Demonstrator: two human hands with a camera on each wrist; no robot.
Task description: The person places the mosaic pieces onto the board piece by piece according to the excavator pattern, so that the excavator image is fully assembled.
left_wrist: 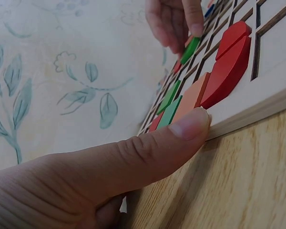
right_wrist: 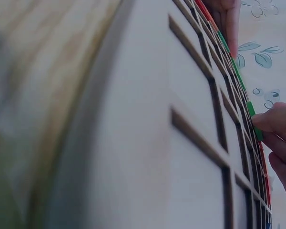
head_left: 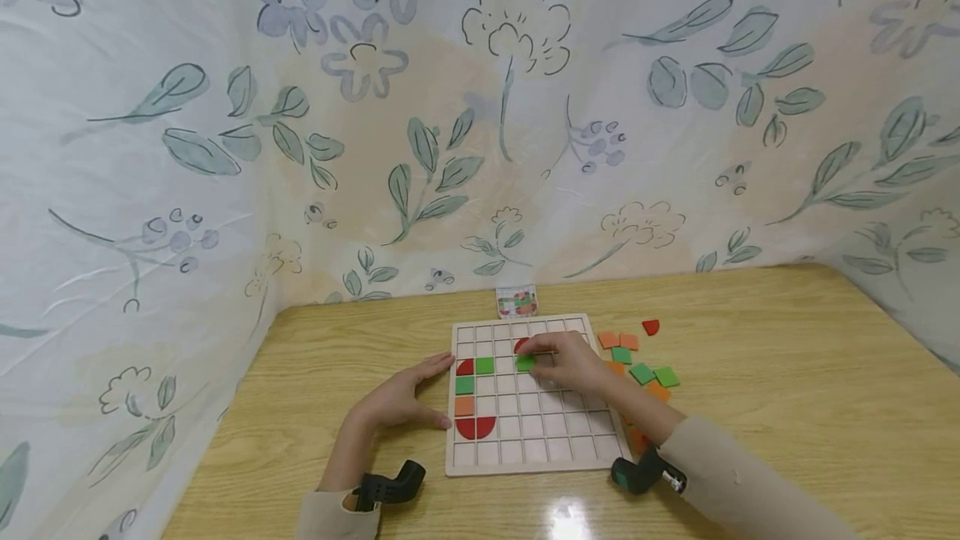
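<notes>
A pale grid board (head_left: pixel 525 465) lies on the table. My right hand (head_left: pixel 573 363) is over its upper middle, pinching a bright green square tile (head_left: pixel 526 363) right at the grid. Just behind that tile a red quarter-round tile (head_left: pixel 521 345) is partly covered by the fingers. With fingers spread, my left hand (head_left: pixel 396 398) rests along the board's left edge; its thumb (left_wrist: pixel 181 129) touches the rim. Near this edge sit a red quarter-round (head_left: pixel 466 367), a light green square (head_left: pixel 485 365), a darker green square (head_left: pixel 465 385), an orange square (head_left: pixel 465 406) and two joined red quarter-rounds (head_left: pixel 476 427).
Right of the board lie several loose orange and green squares (head_left: pixel 642 372), partly hidden by my right forearm. A single red quarter-round (head_left: pixel 651 327) lies farther back. A small pattern card (head_left: pixel 517 302) stands behind the board, before a flowered cloth (head_left: pixel 525 148).
</notes>
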